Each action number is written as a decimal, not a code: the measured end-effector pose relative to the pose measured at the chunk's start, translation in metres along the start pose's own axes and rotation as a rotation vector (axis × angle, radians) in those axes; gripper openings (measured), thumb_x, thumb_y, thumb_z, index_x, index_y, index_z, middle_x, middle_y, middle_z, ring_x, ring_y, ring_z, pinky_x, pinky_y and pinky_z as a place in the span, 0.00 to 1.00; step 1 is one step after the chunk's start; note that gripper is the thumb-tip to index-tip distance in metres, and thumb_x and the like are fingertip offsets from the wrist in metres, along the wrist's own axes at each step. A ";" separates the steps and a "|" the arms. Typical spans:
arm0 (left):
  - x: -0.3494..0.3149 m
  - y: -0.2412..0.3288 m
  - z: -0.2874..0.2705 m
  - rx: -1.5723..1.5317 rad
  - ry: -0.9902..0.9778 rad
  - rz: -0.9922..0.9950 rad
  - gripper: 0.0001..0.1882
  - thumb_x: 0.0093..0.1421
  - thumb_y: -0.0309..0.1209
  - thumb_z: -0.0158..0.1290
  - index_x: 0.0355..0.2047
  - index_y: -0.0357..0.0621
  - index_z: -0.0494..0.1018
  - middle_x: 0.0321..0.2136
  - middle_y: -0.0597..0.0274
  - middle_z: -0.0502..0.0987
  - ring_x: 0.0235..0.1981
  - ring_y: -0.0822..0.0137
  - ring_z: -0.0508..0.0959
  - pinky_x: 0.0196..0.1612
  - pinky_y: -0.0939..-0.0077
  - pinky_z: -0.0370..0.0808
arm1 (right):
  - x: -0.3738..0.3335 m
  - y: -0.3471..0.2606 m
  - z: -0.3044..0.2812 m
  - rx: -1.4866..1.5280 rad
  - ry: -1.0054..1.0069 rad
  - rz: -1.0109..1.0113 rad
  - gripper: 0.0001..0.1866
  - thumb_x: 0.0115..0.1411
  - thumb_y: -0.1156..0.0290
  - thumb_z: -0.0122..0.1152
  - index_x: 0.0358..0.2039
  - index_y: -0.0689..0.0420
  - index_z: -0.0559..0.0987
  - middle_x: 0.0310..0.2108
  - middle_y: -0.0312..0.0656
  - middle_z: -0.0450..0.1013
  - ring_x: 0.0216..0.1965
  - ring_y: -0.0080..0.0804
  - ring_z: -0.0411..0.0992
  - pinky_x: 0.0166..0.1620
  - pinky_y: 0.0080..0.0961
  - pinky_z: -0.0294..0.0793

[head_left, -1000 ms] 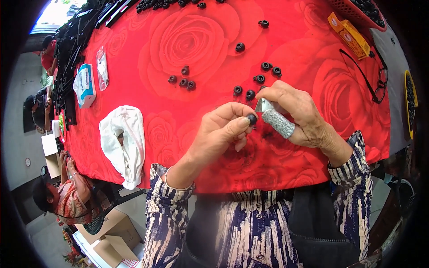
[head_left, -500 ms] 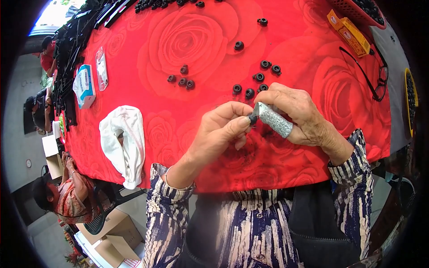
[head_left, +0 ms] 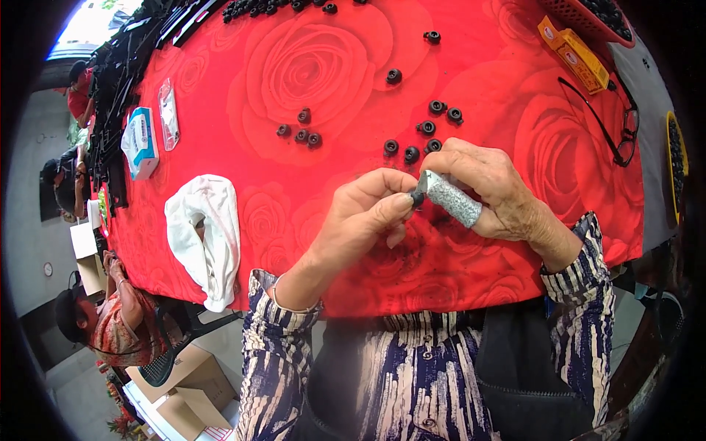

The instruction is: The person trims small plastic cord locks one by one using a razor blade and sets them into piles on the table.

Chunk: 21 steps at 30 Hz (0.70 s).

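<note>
Red tablecloth (head_left: 331, 66); black ring (head_left: 417, 197) between fingers (head_left: 397, 202)

A small workshop for hand assembly, set up informally: a long table (head_left: 559, 242) under a red rose-print cloth, scattered with many identical black rings (head_left: 429, 127), more heaped in a red basket (head_left: 588, 22) and a yellow bowl (head_left: 674, 169), black strips (head_left: 121, 81) along the far edge, cartons (head_left: 180, 375) on the floor, another worker (head_left: 110, 323) seated beside
</note>
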<state>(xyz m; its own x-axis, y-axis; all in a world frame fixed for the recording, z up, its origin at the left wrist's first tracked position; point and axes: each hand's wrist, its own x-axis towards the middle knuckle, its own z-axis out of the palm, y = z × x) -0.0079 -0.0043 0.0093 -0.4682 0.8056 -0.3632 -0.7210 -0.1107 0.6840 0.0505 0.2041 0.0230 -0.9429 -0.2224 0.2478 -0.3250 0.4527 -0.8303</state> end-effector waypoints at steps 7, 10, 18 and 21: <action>0.000 0.000 0.000 -0.002 0.015 -0.018 0.10 0.63 0.29 0.50 0.42 0.36 0.69 0.27 0.66 0.71 0.22 0.79 0.68 0.22 0.85 0.68 | 0.001 0.002 0.000 -0.013 -0.003 -0.023 0.12 0.48 0.73 0.60 0.35 0.60 0.73 0.25 0.43 0.67 0.26 0.41 0.70 0.27 0.33 0.69; 0.003 0.001 -0.003 -0.079 0.033 -0.009 0.09 0.64 0.28 0.48 0.41 0.36 0.70 0.25 0.67 0.70 0.21 0.79 0.68 0.21 0.85 0.68 | -0.001 0.003 0.002 -0.031 -0.036 -0.121 0.11 0.49 0.73 0.60 0.33 0.59 0.73 0.24 0.43 0.67 0.26 0.42 0.70 0.27 0.33 0.68; -0.004 0.004 0.004 0.183 0.120 0.171 0.07 0.61 0.25 0.51 0.39 0.36 0.71 0.28 0.69 0.72 0.22 0.83 0.68 0.23 0.90 0.64 | 0.002 -0.003 -0.001 0.015 0.015 -0.032 0.14 0.49 0.70 0.64 0.35 0.60 0.73 0.24 0.44 0.66 0.24 0.40 0.70 0.27 0.30 0.69; -0.008 0.008 0.008 0.388 0.239 0.334 0.06 0.60 0.21 0.52 0.38 0.36 0.70 0.26 0.71 0.71 0.24 0.85 0.67 0.25 0.91 0.63 | 0.005 -0.009 0.002 -0.126 0.054 -0.134 0.15 0.47 0.72 0.66 0.35 0.62 0.73 0.23 0.42 0.66 0.23 0.37 0.70 0.26 0.29 0.69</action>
<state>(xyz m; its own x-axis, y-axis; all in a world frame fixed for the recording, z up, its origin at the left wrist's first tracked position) -0.0054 -0.0068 0.0229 -0.7737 0.6046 -0.1891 -0.2940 -0.0784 0.9526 0.0489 0.1968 0.0307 -0.8919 -0.2431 0.3812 -0.4514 0.5271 -0.7200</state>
